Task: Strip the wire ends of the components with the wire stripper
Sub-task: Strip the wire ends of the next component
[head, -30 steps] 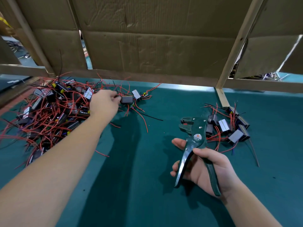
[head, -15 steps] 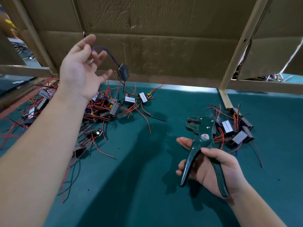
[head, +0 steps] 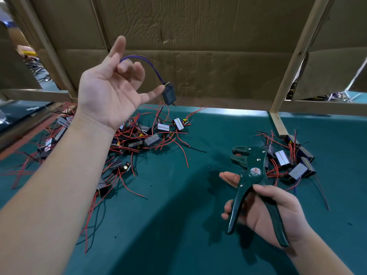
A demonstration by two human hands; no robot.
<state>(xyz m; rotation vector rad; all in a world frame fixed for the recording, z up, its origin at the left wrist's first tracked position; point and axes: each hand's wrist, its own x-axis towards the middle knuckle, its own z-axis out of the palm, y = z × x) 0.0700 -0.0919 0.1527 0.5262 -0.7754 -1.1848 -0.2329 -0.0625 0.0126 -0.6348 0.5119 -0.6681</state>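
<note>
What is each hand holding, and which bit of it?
The left hand holds a small dark component by its purple wire. The right hand grips the green wire stripper by its handles.

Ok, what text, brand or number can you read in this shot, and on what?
"W91A", digits uncertain: round sticker on the wire stripper in the right hand.
Print beneath it: too blurred to read.
The component hanging from the left hand, the left pile, the right pile: nothing readable.
</note>
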